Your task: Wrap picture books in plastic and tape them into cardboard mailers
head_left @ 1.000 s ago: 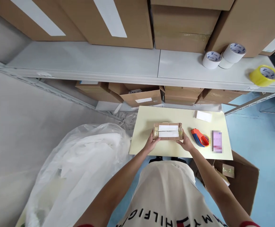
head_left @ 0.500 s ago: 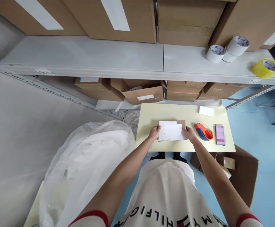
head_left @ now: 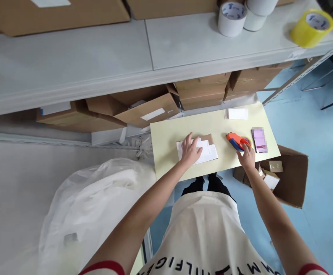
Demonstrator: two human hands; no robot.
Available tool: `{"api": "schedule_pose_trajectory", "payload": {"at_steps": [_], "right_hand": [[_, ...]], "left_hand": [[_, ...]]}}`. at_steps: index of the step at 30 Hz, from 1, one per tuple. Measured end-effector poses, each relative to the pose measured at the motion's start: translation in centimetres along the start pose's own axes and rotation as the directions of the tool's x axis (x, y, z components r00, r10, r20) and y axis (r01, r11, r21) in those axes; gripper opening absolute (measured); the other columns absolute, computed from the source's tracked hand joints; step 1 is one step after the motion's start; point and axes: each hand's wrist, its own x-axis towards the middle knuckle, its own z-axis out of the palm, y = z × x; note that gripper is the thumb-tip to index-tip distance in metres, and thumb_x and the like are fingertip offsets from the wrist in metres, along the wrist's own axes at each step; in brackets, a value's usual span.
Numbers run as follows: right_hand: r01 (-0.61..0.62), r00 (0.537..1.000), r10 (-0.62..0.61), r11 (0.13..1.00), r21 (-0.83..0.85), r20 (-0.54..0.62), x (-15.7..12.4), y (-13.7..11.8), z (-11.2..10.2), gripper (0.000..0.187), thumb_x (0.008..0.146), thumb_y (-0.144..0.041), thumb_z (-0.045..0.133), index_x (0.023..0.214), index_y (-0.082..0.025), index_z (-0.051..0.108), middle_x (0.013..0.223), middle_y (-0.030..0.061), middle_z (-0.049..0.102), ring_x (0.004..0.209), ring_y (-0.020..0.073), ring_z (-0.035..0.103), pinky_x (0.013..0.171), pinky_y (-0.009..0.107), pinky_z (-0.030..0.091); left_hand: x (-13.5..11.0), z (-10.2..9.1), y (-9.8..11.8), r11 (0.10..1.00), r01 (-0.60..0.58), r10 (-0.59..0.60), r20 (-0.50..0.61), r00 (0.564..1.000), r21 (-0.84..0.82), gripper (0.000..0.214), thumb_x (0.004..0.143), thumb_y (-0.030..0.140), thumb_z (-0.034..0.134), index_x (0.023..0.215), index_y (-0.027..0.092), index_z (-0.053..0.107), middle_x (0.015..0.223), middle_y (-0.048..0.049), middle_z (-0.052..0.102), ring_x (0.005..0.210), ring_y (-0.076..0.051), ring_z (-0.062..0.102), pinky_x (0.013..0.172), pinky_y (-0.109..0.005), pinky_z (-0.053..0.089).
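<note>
My left hand (head_left: 189,151) lies with fingers spread over white paper sheets (head_left: 209,152), which rest on a flat brown cardboard piece (head_left: 207,137) on the pale yellow table. The hand covers part of the paper. To the right, my right hand (head_left: 247,156) is at the orange and blue tape dispenser (head_left: 234,139). Its fingers bend over the orange handle end, and the thumb lies on the near side. The dispenser rests on the table. Just right of it is a purple phone-shaped item (head_left: 259,139), partly blurred out.
White cards (head_left: 238,114) lie at the back of the table (head_left: 166,133). Above is a grey shelf (head_left: 97,57) with white tape rolls (head_left: 231,23) and a yellow roll (head_left: 312,30). An open carton (head_left: 295,179) stands below right, a clear plastic bag (head_left: 97,206) left.
My right hand has let go of the papers and cardboard and moved right to the tape dispenser. My left hand has shifted from their left edge to on top. The view has turned and moved.
</note>
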Motion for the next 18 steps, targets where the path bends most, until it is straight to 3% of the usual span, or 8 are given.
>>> {"api": "schedule_pose_trajectory", "payload": {"at_steps": [5,9,12,15,17,18], "right_hand": [[-0.063,0.982,0.082,0.991,-0.114,0.17,1.5,0.3,1.1,0.044,0.087,-0.035,0.056,0.125,-0.014,0.055,0.112,0.0161,0.069,0.106,0.0313,0.058,0.11,0.055,0.02],[-0.06,0.962,0.081,0.994,-0.086,0.26,2.4,0.3,1.8,0.03,0.089,-0.033,0.051,0.111,-0.016,0.06,0.098,0.014,0.071,0.099,0.0304,0.058,0.11,0.055,0.016],[-0.059,0.962,0.036,0.995,0.078,0.27,2.6,1.1,1.3,0.025,0.091,-0.035,0.047,0.101,-0.018,0.062,0.092,0.0122,0.07,0.094,0.0292,0.058,0.109,0.054,0.019],[-0.125,0.949,-0.018,0.895,0.428,0.315,1.8,2.2,0.2,0.036,0.09,-0.05,0.045,0.083,-0.019,0.061,0.075,0.0067,0.063,0.076,0.024,0.056,0.091,0.044,0.041],[-0.22,0.926,-0.067,0.705,0.674,0.372,0.7,2.5,-0.2,0.044,0.087,-0.06,0.047,0.077,-0.019,0.059,0.07,0.0035,0.058,0.065,0.0192,0.051,0.071,0.035,0.045],[-0.269,0.915,-0.09,0.593,0.759,0.394,0.2,2.6,-0.3,0.046,0.085,-0.063,0.048,0.075,-0.019,0.059,0.07,0.0027,0.057,0.063,0.0174,0.049,0.064,0.031,0.043]], "left_hand": [[2.8,1.1,3.4,0.964,-0.261,0.245,0.229,0.942,0.04,0.03,0.087,0.022,0.054,0.115,0.017,0.064,0.146,-0.0124,0.048,0.14,-0.029,0.037,0.113,-0.046,0.034],[3.8,1.9,4.9,0.951,-0.303,0.268,0.326,0.906,0.062,0.024,0.089,0.024,0.053,0.106,0.018,0.068,0.134,-0.0112,0.06,0.137,-0.028,0.042,0.113,-0.047,0.034],[5.2,2.0,6.0,0.983,-0.181,0.16,0.311,0.937,0.038,0.023,0.089,0.027,0.053,0.104,0.019,0.069,0.128,-0.0106,0.064,0.13,-0.028,0.05,0.113,-0.049,0.033],[7.4,2.1,7.6,0.988,-0.009,0.06,0.325,0.944,-0.155,0.033,0.088,0.034,0.057,0.116,0.017,0.065,0.131,-0.0121,0.062,0.126,-0.026,0.054,0.11,-0.045,0.038],[9.0,2.3,8.7,0.917,0.191,-0.003,0.473,0.881,-0.351,0.046,0.089,0.041,0.057,0.127,0.016,0.058,0.132,-0.0137,0.061,0.121,-0.026,0.058,0.102,-0.043,0.045],[9.7,2.4,9.3,0.851,0.319,-0.021,0.58,0.814,-0.417,0.051,0.089,0.045,0.057,0.131,0.016,0.056,0.129,-0.0141,0.062,0.116,-0.025,0.061,0.097,-0.041,0.049]]}}
